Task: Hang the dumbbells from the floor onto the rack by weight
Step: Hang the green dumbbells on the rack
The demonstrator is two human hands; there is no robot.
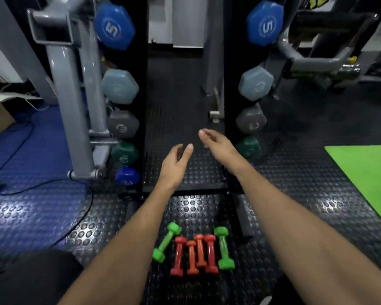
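Observation:
Several small dumbbells lie side by side on the floor near me: a green one (166, 242) tilted at the left, a red one (179, 256), two orange ones (191, 257), another red one (210, 253) and a green one (224, 247) at the right. The black rack (141, 106) stands ahead with two uprights. Hung on it are blue dumbbells marked 5 (113, 26), pale blue ones (119, 85), grey, dark green and small blue ones below. My left hand (175, 166) and my right hand (216, 143) reach forward between the uprights, fingers relaxed, holding nothing.
A grey machine frame (75, 102) stands left of the rack, with a black cable (26, 137) on the blue studded floor. More grey gym equipment (317, 56) is at the upper right. A bright green mat (367, 172) lies at the right.

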